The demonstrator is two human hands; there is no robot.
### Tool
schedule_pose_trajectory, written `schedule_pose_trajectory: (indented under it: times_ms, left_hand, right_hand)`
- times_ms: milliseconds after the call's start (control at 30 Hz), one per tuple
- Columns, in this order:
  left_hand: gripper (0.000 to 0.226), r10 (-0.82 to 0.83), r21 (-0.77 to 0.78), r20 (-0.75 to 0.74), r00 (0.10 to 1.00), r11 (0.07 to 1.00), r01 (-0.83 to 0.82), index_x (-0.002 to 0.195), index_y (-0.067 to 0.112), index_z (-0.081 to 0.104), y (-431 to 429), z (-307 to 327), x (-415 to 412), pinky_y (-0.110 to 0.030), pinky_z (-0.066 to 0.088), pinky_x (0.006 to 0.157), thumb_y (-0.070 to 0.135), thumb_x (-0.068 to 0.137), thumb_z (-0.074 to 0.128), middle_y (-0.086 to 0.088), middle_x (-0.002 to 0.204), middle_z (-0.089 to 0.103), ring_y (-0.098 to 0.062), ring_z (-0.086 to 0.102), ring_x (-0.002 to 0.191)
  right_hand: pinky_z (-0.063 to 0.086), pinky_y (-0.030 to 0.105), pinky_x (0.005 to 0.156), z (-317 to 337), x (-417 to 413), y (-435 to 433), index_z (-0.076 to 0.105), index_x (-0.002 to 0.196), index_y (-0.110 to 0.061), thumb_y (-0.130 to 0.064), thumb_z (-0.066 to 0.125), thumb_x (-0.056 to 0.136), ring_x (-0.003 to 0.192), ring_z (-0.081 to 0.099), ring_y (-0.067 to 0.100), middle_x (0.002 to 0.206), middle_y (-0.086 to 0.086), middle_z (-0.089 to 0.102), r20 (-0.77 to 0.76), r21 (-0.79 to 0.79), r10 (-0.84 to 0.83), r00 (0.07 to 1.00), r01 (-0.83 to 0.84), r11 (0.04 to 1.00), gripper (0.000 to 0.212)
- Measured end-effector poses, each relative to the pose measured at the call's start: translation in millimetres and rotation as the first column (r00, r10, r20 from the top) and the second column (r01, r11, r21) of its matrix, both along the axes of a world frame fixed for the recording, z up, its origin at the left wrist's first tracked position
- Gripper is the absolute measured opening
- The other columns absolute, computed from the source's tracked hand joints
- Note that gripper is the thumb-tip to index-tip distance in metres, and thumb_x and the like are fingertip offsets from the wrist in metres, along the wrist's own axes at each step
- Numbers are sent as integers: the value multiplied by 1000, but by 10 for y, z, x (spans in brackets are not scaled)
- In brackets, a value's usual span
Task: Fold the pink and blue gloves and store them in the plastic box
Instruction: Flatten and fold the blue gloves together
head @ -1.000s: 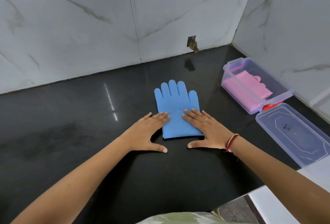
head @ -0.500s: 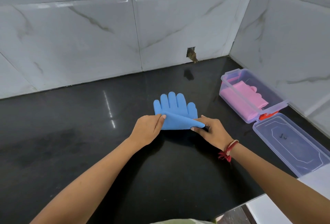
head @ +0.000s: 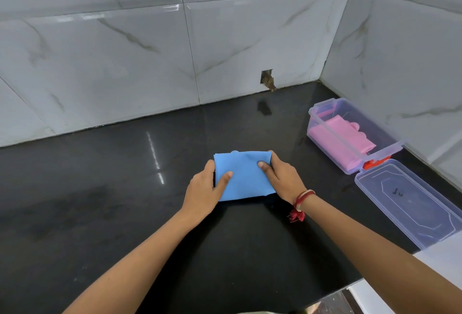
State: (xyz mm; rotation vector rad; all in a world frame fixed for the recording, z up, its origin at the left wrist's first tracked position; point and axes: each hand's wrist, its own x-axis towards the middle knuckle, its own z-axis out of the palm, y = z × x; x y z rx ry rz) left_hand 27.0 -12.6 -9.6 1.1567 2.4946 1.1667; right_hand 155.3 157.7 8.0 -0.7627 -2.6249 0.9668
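Black, shiny stone makes up the countertop [head: 100, 201], and a streak of light is mirrored in it to the left of the blue glove [head: 243, 176]. The blue glove is folded into a flat packet near the middle of the countertop. It is gripped from both sides. The left hand [head: 207, 188] is closed on the glove's left edge, with the thumb laid on top. The right hand [head: 282, 178] is closed on the glove's right edge, with the thumb on top too. A red thread band [head: 301, 203] is worn on the right wrist.

To the right of the blue glove, the clear plastic box [head: 350, 136] is seen open beside the side wall. The pink glove [head: 342, 136] is laid folded inside it. The clear lid [head: 412, 201] is laid flat on the countertop just in front of the box, joined to it by a red hinge piece [head: 375, 162].

Behind the blue glove, the back wall [head: 125, 51] is covered with big white marble tiles with grey lines. A small hole [head: 267, 79] is cut low in this wall, and something brown is stuck in it. The side wall [head: 412, 63] is tiled the same way, and a corner is made where the two walls meet.
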Motion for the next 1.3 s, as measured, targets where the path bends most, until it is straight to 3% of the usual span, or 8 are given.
schedule_pose_trajectory:
  times_ms: [233, 333, 467, 633, 833, 1067, 1200, 1300]
  left_hand:
    - [35, 242, -12, -61, 968, 970, -243, 90, 20, 45, 63, -63, 92, -28, 40, 54, 53, 85, 55, 4, 82, 56, -15, 55, 74]
    - [49, 198, 68, -393, 898, 980, -186, 127, 18, 42, 102, -38, 110, -34, 47, 78, 38, 85, 59, -2, 118, 51, -19, 51, 103]
    - [53, -120, -68, -721, 682, 992, 102, 136, 17, 42, 251, -33, 105, -46, 39, 103, 11, 83, 42, -7, 136, 49, -24, 49, 124]
    - [64, -312, -351, -527, 790, 927, 131, 132, 5, 53, 259, -98, 123, -45, 31, 107, 48, 90, 31, -10, 136, 55, -24, 48, 129]
    - [77, -271, -419, -500, 823, 907, 45, 140, 0, 41, 284, -184, 219, -46, 17, 116, 54, 86, 33, -15, 146, 42, -28, 36, 137]
    - [87, -273, -385, -479, 834, 919, 80, 149, 5, 20, 289, -180, 204, -37, -9, 117, 62, 83, 21, -10, 157, 20, -22, 10, 146]
    - [102, -406, -543, -442, 800, 831, 122, 151, 9, -3, 229, -109, 148, -38, -17, 114, 74, 77, 22, -9, 160, -4, -21, -9, 146]
    - [97, -443, -581, -596, 669, 814, 22, 150, 7, 16, 226, -34, 94, -44, 6, 117, 72, 79, 27, -21, 154, 22, -31, 22, 143]
  right_hand:
    - [47, 28, 57, -81, -68, -12, 25, 139, -24, -41, 45, 94, 57, 54, 14, 65, -3, 52, -75, 27, -128, 989, 130, 991, 52]
    - [51, 32, 77, -99, -25, -67, 30, 139, -24, -38, 47, 94, 86, 59, 14, 101, -6, 57, -106, 111, -152, 983, 163, 980, 51]
    - [51, 40, 80, -52, -134, -126, 53, 124, -18, -19, 48, 88, 101, 60, 29, 120, 9, 57, -149, 443, -44, 988, 107, 890, 37]
    - [24, 38, 113, -139, -179, -198, 46, 136, -18, -38, 20, 92, 135, 41, 22, 143, 4, 47, 49, 420, 190, 980, -193, 887, 55]
    - [-4, 36, 116, -221, -138, -186, 7, 150, -22, -58, -11, 78, 147, -2, 13, 159, -6, 5, 240, 335, 152, 959, -229, 914, 82]
    - [-1, 42, 118, -223, -160, -180, 1, 149, -29, -45, 18, 99, 147, -8, 16, 159, -10, -4, 289, 222, 135, 948, -204, 954, 55]
    - [-2, 45, 117, -191, -129, -178, -3, 149, -28, -50, 20, 98, 146, -11, 19, 159, -8, -9, 326, 189, 166, 931, -236, 953, 61]
    - [-1, 47, 117, -109, -96, -148, -2, 150, -25, -52, 27, 96, 146, -11, 20, 159, -5, -10, 339, 100, 171, 925, -216, 971, 67]
